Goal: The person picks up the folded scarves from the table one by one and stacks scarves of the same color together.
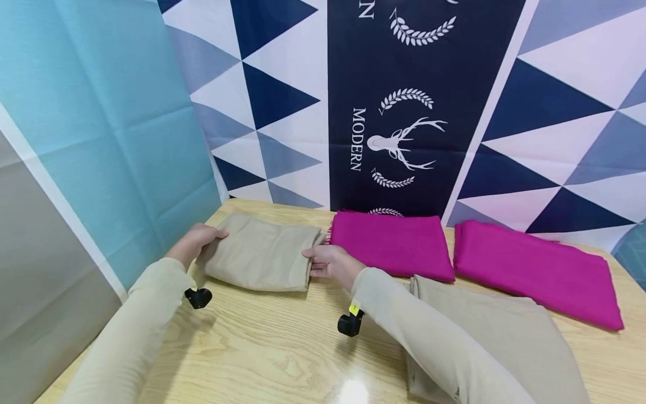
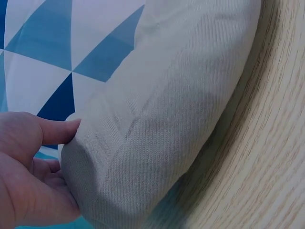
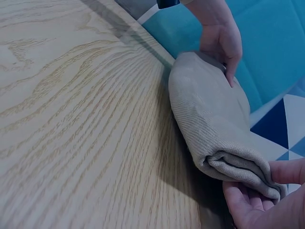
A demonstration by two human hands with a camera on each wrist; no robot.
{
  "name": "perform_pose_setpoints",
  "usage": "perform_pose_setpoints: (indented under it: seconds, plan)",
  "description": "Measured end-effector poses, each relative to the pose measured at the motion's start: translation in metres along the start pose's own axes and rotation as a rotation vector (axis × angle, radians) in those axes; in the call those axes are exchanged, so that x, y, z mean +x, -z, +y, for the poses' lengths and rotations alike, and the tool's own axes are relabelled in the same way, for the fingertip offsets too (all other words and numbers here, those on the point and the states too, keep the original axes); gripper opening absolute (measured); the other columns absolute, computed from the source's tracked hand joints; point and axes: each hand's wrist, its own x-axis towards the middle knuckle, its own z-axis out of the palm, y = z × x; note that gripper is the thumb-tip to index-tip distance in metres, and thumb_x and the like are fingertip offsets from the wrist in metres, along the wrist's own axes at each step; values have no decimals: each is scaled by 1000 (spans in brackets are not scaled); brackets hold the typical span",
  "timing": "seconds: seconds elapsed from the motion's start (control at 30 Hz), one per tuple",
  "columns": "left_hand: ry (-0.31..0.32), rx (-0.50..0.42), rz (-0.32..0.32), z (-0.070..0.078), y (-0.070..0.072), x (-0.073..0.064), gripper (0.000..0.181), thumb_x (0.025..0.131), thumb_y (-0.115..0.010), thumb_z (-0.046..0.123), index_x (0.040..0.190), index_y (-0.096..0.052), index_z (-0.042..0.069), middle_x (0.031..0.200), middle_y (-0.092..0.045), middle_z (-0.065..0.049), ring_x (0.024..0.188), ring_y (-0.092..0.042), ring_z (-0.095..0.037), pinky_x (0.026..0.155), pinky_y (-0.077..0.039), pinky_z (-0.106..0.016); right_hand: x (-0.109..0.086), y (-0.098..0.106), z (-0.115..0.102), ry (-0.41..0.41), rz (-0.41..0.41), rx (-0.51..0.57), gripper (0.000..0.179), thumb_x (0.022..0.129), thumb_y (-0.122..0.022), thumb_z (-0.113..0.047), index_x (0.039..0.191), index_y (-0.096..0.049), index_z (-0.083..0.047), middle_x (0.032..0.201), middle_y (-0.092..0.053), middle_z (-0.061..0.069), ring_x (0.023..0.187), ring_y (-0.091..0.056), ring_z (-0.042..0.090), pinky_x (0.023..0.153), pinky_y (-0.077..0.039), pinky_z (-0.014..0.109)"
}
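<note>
A folded beige cloth (image 1: 262,252) is held between my two hands at the left back of the table. My left hand (image 1: 202,235) grips its left end, thumb on top and fingers tucked under, as the left wrist view shows. At the opposite end my right hand (image 1: 330,261) pinches the folded layers, its thumb above and fingers (image 3: 238,198) beneath. Several stacked layers show at that end in the right wrist view. A shadow lies on the wood under the cloth's near edge.
Two folded magenta cloths lie along the back, a fringed one (image 1: 388,244) in the middle and another (image 1: 535,272) at right. A larger beige cloth (image 1: 494,331) lies near right, partly under my right forearm. Patterned fabric (image 1: 282,101) hangs behind the wooden table (image 1: 262,348).
</note>
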Motion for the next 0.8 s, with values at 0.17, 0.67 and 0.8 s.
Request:
perform_pose_setpoints:
  seconds: [0.17,0.67,0.8]
  plan:
    - [2,3,-7,0,-3,-6,68,96,-53,24,146,-23,-12,154,-24,-28,140,-33,-37,117,-31,-44,-5,3,2,0,-6,3,45,93,-60,-8,134,-45,4,137,-50,24,126,-53,31,109,-44,40]
    - [-17,5,36,8,-3,-8,71,90,-64,29,143,-33,-9,149,-34,-26,132,-43,-33,111,-40,-42,-17,14,-10,13,-56,-2,41,96,-55,-7,134,-45,1,140,-48,20,121,-54,25,111,-42,37]
    - [-20,7,39,11,-4,-11,72,90,-65,30,143,-34,-8,148,-35,-26,132,-44,-34,110,-41,-42,-1,22,-8,14,-115,0,39,92,-63,-9,127,-51,1,133,-55,20,122,-57,27,105,-47,37]
